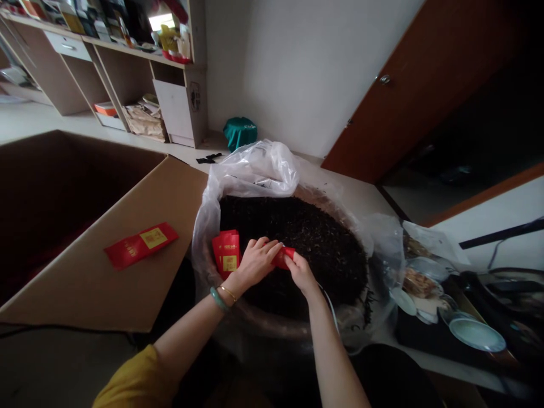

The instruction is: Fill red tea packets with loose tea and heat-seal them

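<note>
Over a tub lined with clear plastic [266,161], full of dark loose leaves [327,238] that look like dried tea, both my hands meet at a small red packet [281,259]. My left hand [255,262], with bracelets at its wrist, lies over the packet's left part, fingers bent onto it. At the other end, my right hand [302,272] pinches the packet between thumb and fingers. The packet's left end is hidden under my left hand. Several more red packets with yellow labels [227,252] rest at the tub's left side, just beyond my left hand.
A large cardboard box [170,187] stands open at left, with a single red packet [142,245] on its flap. At right are a teal-rimmed dish [476,333] and bowls on a dark surface. Behind stand a green bag [240,133], a desk [174,107] and a brown door [408,85].
</note>
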Tool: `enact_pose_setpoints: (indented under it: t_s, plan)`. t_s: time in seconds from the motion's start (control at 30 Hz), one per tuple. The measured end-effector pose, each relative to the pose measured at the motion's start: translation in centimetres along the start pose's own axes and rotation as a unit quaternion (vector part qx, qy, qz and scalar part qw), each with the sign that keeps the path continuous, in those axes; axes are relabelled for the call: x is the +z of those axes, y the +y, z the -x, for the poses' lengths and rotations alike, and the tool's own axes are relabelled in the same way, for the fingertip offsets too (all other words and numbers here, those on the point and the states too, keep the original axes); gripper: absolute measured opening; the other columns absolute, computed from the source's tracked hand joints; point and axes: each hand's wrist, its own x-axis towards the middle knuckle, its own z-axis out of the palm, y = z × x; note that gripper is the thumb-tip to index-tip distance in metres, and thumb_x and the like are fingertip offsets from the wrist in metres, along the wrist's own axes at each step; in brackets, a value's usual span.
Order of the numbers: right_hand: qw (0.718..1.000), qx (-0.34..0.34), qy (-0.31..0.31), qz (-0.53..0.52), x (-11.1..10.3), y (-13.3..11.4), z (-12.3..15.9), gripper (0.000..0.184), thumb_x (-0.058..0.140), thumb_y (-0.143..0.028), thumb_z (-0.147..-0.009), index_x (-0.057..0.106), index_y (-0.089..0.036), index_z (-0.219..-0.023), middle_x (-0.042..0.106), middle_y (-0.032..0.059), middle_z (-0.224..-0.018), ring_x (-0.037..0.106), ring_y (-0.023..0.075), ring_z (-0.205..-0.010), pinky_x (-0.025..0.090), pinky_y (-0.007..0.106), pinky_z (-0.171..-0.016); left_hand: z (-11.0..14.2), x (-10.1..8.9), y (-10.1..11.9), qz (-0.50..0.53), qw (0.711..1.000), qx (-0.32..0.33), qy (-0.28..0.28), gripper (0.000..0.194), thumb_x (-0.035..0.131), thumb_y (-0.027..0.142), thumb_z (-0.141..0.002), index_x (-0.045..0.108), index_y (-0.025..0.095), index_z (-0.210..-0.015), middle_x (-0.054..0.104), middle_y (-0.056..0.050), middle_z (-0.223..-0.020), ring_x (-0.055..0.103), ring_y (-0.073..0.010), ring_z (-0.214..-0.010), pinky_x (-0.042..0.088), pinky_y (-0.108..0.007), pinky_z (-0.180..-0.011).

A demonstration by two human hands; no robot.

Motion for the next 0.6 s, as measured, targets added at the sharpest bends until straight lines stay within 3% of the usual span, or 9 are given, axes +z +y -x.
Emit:
enact_pose_setpoints:
  t_s: [0.1,0.27,0.4,0.6]
  plan:
    - [1.0,0.019,0.018,-0.001,0.6,-0.1,-0.2,0.043,0.051,-0.052,-0.083,0.066,-0.018,-0.105,0.071,0.0077,-0.097,0.063,0.025,-0.095,0.047,0.041,-0.091,-0.2,-0.2,-0.8,0.008,1.0,0.015,-0.018,0.062,0.067,0.024,-0.076,0.043,0.021,-0.134,0.056,-0.009,-0.132,0.051,-0.0272,-0.111,0.04,-0.038,-0.084]
    - [0.999,0.039,-0.002,-0.012,1.0,-1.2,-0.3,0.048,0.051,-0.058,-0.082,0.067,-0.02,-0.105,0.069,0.0074,-0.104,0.061,0.0253,-0.102,0.044,0.041,-0.096,-0.1,0.0,-1.7,0.033,0.999,0.005,0.008,0.063,0.069,0.034,-0.076,0.045,0.021,-0.132,0.056,-0.01,-0.132,0.049,-0.0283,-0.116,0.039,-0.04,-0.089]
    - [0.997,0.043,-0.034,-0.054,1.1,-2.4,-0.4,0.054,0.048,-0.065,-0.082,0.067,-0.02,-0.106,0.069,0.0067,-0.108,0.059,0.0248,-0.107,0.039,0.041,-0.101,0.1,0.1,-1.6,0.035,0.999,-0.007,0.025,0.063,0.071,0.028,-0.074,0.047,0.02,-0.131,0.057,-0.01,-0.13,0.051,-0.0282,-0.114,0.042,-0.041,-0.087]
    - [0.984,0.032,-0.061,-0.165,0.4,-3.2,-0.1,0.069,0.034,-0.072,-0.083,0.068,-0.017,-0.103,0.073,0.0088,-0.097,0.061,0.0255,-0.108,0.036,0.043,-0.104,0.2,0.8,-2.0,0.06,0.995,-0.039,0.074,0.054,0.073,0.025,-0.071,0.055,0.02,-0.122,0.066,-0.008,-0.118,0.058,-0.0264,-0.104,0.046,-0.04,-0.086]
